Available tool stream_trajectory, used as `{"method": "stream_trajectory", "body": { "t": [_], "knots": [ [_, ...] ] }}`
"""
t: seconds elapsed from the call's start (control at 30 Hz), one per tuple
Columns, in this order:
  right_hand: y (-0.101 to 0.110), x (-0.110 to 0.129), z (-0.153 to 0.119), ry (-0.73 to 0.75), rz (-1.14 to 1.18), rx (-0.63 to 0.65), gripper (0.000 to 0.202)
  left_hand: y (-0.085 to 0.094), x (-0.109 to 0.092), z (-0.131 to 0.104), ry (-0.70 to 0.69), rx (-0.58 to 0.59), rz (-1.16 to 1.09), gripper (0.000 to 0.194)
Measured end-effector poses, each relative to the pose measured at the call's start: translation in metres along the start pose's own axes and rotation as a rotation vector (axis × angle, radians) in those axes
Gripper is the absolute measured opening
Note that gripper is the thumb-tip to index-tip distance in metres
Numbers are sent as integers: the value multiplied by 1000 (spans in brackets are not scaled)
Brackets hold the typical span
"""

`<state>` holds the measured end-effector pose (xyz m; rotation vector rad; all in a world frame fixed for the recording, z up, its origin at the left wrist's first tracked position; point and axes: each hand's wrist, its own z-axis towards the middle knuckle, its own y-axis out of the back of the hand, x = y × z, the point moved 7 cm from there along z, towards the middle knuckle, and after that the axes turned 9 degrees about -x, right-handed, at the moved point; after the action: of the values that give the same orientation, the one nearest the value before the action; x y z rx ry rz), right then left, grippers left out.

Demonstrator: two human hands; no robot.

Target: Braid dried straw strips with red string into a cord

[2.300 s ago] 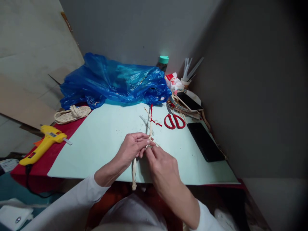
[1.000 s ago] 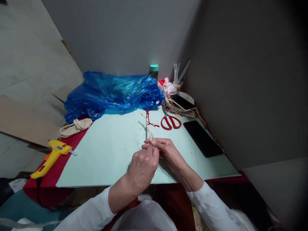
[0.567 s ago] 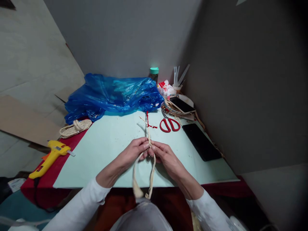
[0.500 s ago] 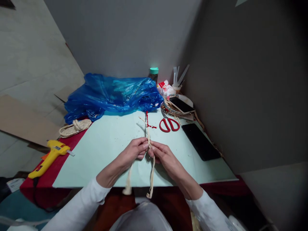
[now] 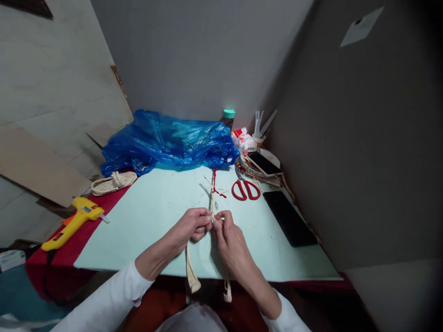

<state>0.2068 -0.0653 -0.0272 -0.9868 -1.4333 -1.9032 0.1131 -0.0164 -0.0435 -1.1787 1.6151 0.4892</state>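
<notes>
A thin cream braid stretches from my fingers away across the pale sheet, its far end tied with red yarn. My left hand pinches the braid's near end from the left. Close beside it, my right hand is closed with thumb and index finger pinching a strand at the same spot. One loose cream strand hangs below my left hand past the table edge. Another strand end dangles under my right wrist. My fingers partly hide where the strands cross.
Red-handled scissors and a black phone lie to the right. A blue plastic bag fills the back. At left are a yellow glue gun and a bundle of cream cord. A cup of white sticks stands in the far corner.
My right hand has turned and its fingers have risen at the braid's end; its strand now hangs further right. The whole view has shifted, with the table appearing lower.
</notes>
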Motion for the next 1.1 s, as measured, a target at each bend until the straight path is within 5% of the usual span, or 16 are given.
{"method": "stream_trajectory", "body": {
  "t": [0.3, 0.5, 0.7, 1.1],
  "knots": [
    [-3, 8, 4, 178, -245, 72, 26, 3, -13, 1, -258, -186, 316, 19],
    [-15, 7, 4, 323, -446, 138, 52, 9, -12, 1, -303, -242, 389, 18],
    [-8, 11, 5, 218, -242, 137, 31, 6, -12, 3, -302, -192, 327, 17],
    [10, 9, 5, 77, -24, 241, 32, 4, -12, -1, -192, -158, 306, 20]
  ]
}}
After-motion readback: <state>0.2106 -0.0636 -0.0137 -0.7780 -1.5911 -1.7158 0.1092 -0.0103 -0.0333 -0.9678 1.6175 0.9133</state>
